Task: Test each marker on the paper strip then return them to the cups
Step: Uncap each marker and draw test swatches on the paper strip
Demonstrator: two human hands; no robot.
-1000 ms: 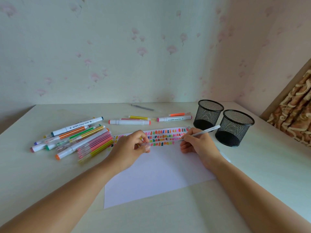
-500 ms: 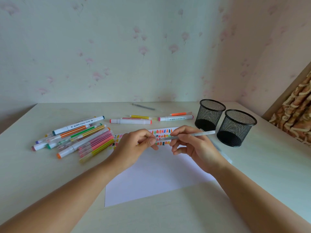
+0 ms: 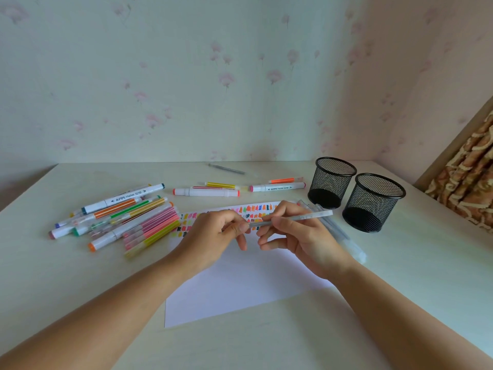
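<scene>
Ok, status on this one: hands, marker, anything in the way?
Right hand grips grey pen; left hand pinches its tip end, over the paper strip. Mesh cups show no markers. Clear pens lie beside right hand, toward cups.

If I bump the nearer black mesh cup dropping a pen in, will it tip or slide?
Probably light: the nearer mesh cup looks empty, open wire. Its base seems narrower than its rim, so a high bump might tip it; the smooth table may let it slide.

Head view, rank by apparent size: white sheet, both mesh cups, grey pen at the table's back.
1. white sheet
2. right cup and left cup: near alike; the right one is nearer, so unranked
3. grey pen
</scene>
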